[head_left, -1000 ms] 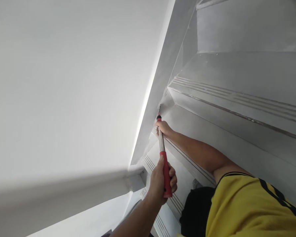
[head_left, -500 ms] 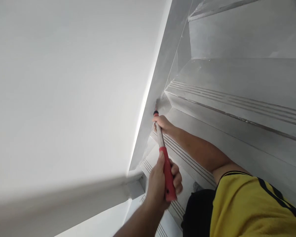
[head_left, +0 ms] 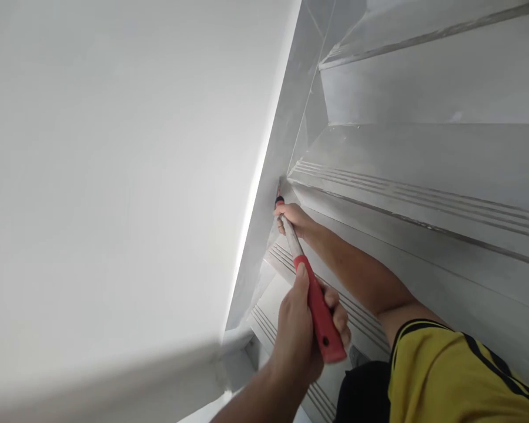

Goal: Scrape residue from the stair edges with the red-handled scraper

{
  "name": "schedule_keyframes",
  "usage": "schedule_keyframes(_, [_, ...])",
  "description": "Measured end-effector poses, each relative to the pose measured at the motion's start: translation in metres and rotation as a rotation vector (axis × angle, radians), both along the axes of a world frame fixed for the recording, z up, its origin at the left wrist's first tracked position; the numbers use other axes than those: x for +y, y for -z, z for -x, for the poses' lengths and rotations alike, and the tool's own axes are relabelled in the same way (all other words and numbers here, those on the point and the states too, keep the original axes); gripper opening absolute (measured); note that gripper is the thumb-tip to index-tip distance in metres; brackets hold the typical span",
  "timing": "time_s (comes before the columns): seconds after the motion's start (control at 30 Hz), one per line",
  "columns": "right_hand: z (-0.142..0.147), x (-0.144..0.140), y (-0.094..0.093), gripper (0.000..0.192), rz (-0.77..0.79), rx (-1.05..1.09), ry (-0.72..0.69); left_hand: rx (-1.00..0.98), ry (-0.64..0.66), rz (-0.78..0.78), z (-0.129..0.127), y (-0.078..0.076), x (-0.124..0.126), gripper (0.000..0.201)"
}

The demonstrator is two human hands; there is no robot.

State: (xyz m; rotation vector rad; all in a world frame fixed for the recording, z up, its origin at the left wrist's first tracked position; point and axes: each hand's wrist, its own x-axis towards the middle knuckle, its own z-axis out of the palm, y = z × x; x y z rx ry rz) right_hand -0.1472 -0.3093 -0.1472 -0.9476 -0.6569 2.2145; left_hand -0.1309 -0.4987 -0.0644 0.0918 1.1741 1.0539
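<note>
Head view: left hand (head_left: 302,329) is wrapped around the red grip of a long-handled tool (head_left: 311,294), thumb lying along the handle, and the metal shaft runs up to the corner where the skirting board (head_left: 282,147) meets a grooved stair tread (head_left: 379,194). Right hand (head_left: 291,216) is closed on the shaft near the tool's tip, right at that corner. White wall (head_left: 114,164) fills the left side; yellow sleeve (head_left: 458,376) sits bottom right.
</note>
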Motion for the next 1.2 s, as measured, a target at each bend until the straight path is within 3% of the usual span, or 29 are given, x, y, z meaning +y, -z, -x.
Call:
schedule_keyframes(0.4, [-0.013,0.014,-0.012,0.021,-0.029,-0.033,0.021,-0.024,0.067,-0.057,-0.004,-0.003,0.014,0.043])
schedule_keyframes(0.57, [-0.017,0.023,-0.014,0.022,-0.118,-0.028,-0.011,-0.026,0.077,-0.091,-0.006,0.001,0.018,0.048])
schedule_keyframes(0.67, [-0.016,0.025,-0.014,0.021,-0.138,-0.031,0.038,-0.031,0.088,-0.108,-0.005,0.002,0.018,0.047])
schedule_keyframes(0.73, [-0.013,0.021,-0.013,0.020,-0.119,-0.039,0.067,-0.026,0.093,-0.090,-0.005,0.004,0.014,0.047])
schedule_keyframes(0.9, [-0.005,0.010,-0.007,0.016,-0.136,-0.047,-0.036,0.010,0.013,-0.029,0.000,0.013,0.003,0.048])
schedule_keyframes(1.03, [0.001,0.011,0.007,0.016,-0.149,-0.093,0.103,0.009,0.058,-0.010,0.015,0.025,0.001,0.044])
schedule_keyframes(1.1, [0.011,-0.001,0.015,0.016,-0.138,-0.081,0.104,0.002,0.037,0.021,0.023,0.032,-0.013,0.044])
schedule_keyframes(1.2, [0.031,-0.034,0.028,0.017,-0.090,-0.027,-0.018,0.000,-0.062,0.118,0.032,0.039,-0.046,0.046])
